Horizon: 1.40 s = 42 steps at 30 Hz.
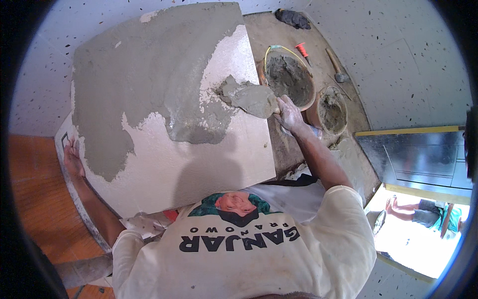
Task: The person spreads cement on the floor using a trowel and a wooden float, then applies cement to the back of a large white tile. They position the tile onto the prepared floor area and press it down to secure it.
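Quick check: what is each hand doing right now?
Left hand: grips the left edge of the large tile.
Right hand: closed on a trowel loaded with mortar.

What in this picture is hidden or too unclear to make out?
- Trowel blade, head view: buried under wet mortar, so its shape is hidden.
- Right hand grip: fingers wrap the handle, hiding it.
- Left hand: fingertips tucked behind the tile edge.
- Bucket depth: mortar fills it.
- Dark lump near the top edge: too small to identify.
- Person in the doorway: cut off by the rim.

Tiling site in a house under renovation — mortar buckets point(289, 77), mortar-smeared large tile point(164, 109), hammer point(336, 67), speckled floor tiles point(398, 60)
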Each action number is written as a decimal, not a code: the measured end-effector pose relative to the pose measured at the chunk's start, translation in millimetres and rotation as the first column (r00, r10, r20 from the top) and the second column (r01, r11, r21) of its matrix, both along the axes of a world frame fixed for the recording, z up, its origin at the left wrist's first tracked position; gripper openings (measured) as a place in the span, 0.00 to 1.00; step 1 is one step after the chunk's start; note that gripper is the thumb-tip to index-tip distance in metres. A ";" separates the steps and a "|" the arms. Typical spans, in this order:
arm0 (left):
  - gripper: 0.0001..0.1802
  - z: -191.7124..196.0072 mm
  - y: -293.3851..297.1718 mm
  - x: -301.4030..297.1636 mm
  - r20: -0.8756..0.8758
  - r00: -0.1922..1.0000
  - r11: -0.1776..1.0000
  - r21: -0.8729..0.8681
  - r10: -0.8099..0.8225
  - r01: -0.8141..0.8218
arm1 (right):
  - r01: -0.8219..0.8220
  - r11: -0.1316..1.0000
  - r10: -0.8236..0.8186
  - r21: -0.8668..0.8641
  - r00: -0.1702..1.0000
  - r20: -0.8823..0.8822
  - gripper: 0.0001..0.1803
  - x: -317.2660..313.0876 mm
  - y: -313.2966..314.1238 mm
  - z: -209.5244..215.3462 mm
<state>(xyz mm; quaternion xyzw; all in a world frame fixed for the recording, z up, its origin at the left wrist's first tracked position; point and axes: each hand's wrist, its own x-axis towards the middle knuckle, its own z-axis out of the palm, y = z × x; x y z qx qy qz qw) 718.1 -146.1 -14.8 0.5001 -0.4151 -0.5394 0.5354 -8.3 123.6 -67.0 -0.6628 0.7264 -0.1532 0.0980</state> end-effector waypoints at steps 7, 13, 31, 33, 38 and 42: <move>0.33 -4.1 -9.0 -3.1 -0.013 1.000 1.000 -0.012 0.001 -0.001 | 0.004 1.000 -0.003 -0.017 1.000 0.006 0.26 -5.9 4.1 -2.5; 0.32 -4.8 -12.3 3.4 -0.005 1.000 1.000 0.009 -0.009 0.009 | -0.027 0.999 0.025 -0.026 0.998 -0.050 0.21 -18.9 11.1 -6.4; 0.33 -12.6 -9.8 6.8 -0.083 0.997 0.999 0.048 0.009 -0.005 | 0.161 0.981 -0.165 -0.108 0.986 -0.035 0.18 -68.7 56.1 67.3; 0.34 -21.6 -10.9 15.9 -0.095 0.995 0.999 0.039 0.003 0.001 | 0.166 0.985 -0.165 -0.050 0.986 0.025 0.18 -49.3 46.8 88.3; 0.35 -5.6 -5.2 -3.7 0.019 1.000 1.000 -0.013 0.012 -0.011 | 0.027 0.986 -0.099 0.166 0.892 0.442 0.18 -14.4 30.7 134.9; 0.35 -14.4 -6.4 18.1 0.021 0.998 0.998 -0.026 0.066 -0.065 | -0.178 0.892 -0.317 0.415 0.407 0.857 0.18 -4.8 13.7 144.4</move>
